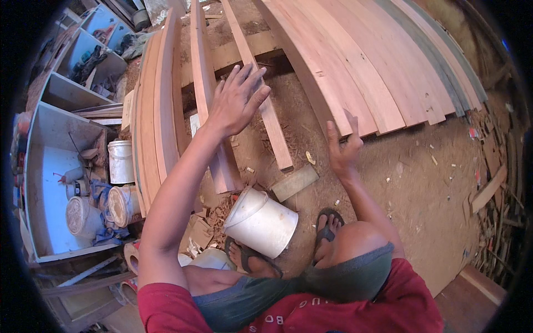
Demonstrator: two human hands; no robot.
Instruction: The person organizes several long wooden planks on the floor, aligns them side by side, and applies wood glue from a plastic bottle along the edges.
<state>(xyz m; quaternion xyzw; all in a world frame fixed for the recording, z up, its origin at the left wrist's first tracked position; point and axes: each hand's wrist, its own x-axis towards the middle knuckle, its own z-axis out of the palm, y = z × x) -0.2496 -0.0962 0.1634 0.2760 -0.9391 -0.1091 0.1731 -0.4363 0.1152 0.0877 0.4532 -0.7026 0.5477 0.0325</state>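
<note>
My left hand (237, 102) is open with its fingers spread, over a narrow wooden strip (272, 125) and beside a thicker wooden beam (201, 61). Whether the palm touches the wood I cannot tell. My right hand (345, 149) is at the near end of a reddish wooden plank (316, 72), thumb on one side and forefinger on the other, closed on its end. That plank is the leftmost of a row of boards (383, 66) lying side by side.
More boards (164, 94) stand on the left. A white bucket (261, 222) sits between my feet, near a short wood block (295, 183) and shavings (219, 219). A cabinet-like box (50, 166) with pails lies far left. Scrap wood (491, 188) piles up on the right.
</note>
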